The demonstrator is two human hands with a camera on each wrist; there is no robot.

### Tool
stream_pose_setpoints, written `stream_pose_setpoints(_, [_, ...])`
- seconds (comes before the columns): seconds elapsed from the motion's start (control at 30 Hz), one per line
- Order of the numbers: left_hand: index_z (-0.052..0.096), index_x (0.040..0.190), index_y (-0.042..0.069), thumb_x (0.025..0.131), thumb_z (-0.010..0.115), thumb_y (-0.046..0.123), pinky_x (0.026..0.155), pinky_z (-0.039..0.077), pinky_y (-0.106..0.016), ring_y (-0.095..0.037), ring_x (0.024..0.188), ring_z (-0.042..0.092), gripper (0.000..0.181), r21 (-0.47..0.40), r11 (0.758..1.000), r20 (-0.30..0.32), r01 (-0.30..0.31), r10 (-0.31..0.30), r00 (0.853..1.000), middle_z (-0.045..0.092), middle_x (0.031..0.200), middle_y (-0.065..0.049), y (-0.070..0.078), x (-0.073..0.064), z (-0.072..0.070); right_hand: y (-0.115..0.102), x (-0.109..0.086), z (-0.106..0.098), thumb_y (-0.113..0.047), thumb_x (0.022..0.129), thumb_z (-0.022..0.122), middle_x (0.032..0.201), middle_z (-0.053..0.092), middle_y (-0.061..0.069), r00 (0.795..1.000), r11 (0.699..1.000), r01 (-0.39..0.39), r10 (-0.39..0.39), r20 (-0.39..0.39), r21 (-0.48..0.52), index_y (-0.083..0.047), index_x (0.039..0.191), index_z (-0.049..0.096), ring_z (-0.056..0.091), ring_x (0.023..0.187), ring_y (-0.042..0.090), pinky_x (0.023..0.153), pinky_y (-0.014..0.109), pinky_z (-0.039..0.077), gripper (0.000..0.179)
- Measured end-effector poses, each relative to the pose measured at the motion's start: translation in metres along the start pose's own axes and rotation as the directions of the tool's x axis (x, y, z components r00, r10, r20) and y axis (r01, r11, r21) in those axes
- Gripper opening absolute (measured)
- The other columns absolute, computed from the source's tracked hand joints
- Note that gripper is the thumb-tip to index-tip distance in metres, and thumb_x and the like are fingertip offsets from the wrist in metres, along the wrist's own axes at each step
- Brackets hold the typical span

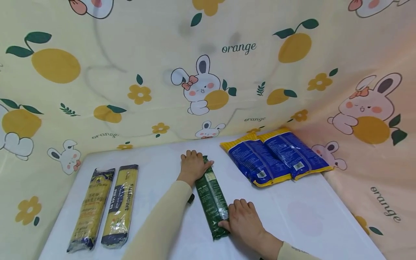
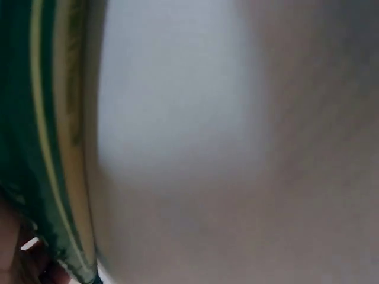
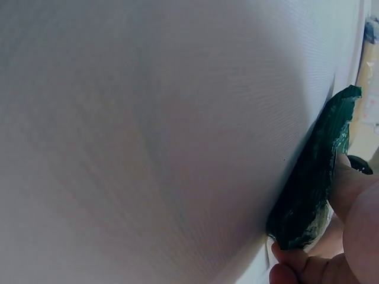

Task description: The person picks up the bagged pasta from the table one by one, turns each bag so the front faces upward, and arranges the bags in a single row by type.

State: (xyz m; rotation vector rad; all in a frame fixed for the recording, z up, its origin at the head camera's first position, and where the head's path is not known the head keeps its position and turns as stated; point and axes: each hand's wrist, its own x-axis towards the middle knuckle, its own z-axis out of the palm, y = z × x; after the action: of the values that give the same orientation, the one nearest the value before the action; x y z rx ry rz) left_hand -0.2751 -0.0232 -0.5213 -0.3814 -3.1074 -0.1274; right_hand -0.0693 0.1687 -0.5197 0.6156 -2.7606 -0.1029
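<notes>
A long, shiny green packet with a pale label lies on the white table between both hands. At its far end the left hand grips it, thumb laid across toward the right edge. The right hand holds the near end from the right side, its thumb over the top and its fingers along the edge. In the right wrist view, the thumb and fingers pinch the green packet. The left wrist view shows the packet's green side close up, with the left hand mostly hidden.
Two yellow spaghetti packets, one clear-wrapped and one with a blue band, lie side by side at the left. Two blue-and-yellow bags overlap at the back right. A printed cloth hangs behind the table.
</notes>
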Motion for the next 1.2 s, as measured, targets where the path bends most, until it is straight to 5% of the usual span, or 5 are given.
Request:
stream_pose_setpoints(0.43, [0.057, 0.102, -0.001, 0.106, 0.047, 0.065, 0.083, 0.038, -0.047, -0.034, 0.097, 0.048, 0.067, 0.017, 0.985, -0.289, -0.170, 0.167, 0.943, 0.055, 0.098, -0.015, -0.014, -0.004, -0.023, 0.001, 0.004, -0.005, -0.068, 0.086, 0.074, 0.076, 0.041, -0.002, 0.997, 0.990, -0.062, 0.054, 0.059, 0.130, -0.012, 0.081, 0.053, 0.042, 0.072, 0.017, 0.067, 0.036, 0.034, 0.060])
stream_pose_setpoints(0.67, [0.047, 0.100, 0.003, 0.106, 0.036, 0.070, 0.084, 0.032, -0.045, -0.033, 0.096, 0.043, 0.068, 0.074, 0.946, -0.547, -0.316, 0.304, 0.780, 0.047, 0.097, -0.013, -0.021, -0.004, -0.057, 0.006, 0.012, -0.004, -0.063, 0.087, 0.078, 0.077, 0.043, -0.001, 0.996, 0.983, -0.089, 0.087, 0.017, 0.162, -0.013, 0.083, 0.054, 0.044, 0.074, 0.019, 0.069, 0.038, 0.037, 0.056])
stream_pose_setpoints(0.97, [0.051, 0.104, 0.006, 0.108, 0.027, 0.070, 0.091, 0.036, -0.049, -0.031, 0.103, 0.047, 0.068, 0.181, 0.851, -0.751, -0.494, 0.443, 0.489, 0.054, 0.107, -0.011, -0.014, -0.009, -0.097, 0.009, 0.028, 0.000, -0.060, 0.088, 0.079, 0.081, 0.049, 0.001, 0.992, 0.966, -0.120, 0.111, 0.053, 0.228, -0.008, 0.091, 0.060, 0.049, 0.079, 0.022, 0.073, 0.041, 0.041, 0.055])
stream_pose_setpoints(1.1, [0.055, 0.106, 0.007, 0.107, 0.030, 0.071, 0.091, 0.033, -0.048, -0.030, 0.107, 0.043, 0.068, 0.236, 0.862, -0.747, -0.449, 0.456, 0.484, 0.051, 0.111, -0.010, -0.007, -0.016, -0.108, 0.009, 0.032, 0.002, -0.055, 0.086, 0.082, 0.080, 0.049, -0.001, 0.990, 0.952, -0.138, 0.127, 0.058, 0.272, -0.008, 0.090, 0.060, 0.049, 0.078, 0.020, 0.073, 0.041, 0.041, 0.052])
stream_pose_setpoints(1.2, [0.058, 0.103, 0.009, 0.105, 0.043, 0.069, 0.091, 0.028, -0.049, -0.031, 0.109, 0.037, 0.061, 0.210, 0.898, -0.721, -0.387, 0.410, 0.559, 0.045, 0.113, -0.009, 0.000, -0.023, -0.115, 0.008, 0.032, 0.002, -0.052, 0.085, 0.085, 0.079, 0.050, -0.001, 0.992, 0.955, -0.122, 0.122, 0.019, 0.272, -0.009, 0.087, 0.060, 0.049, 0.077, 0.019, 0.073, 0.040, 0.040, 0.049])
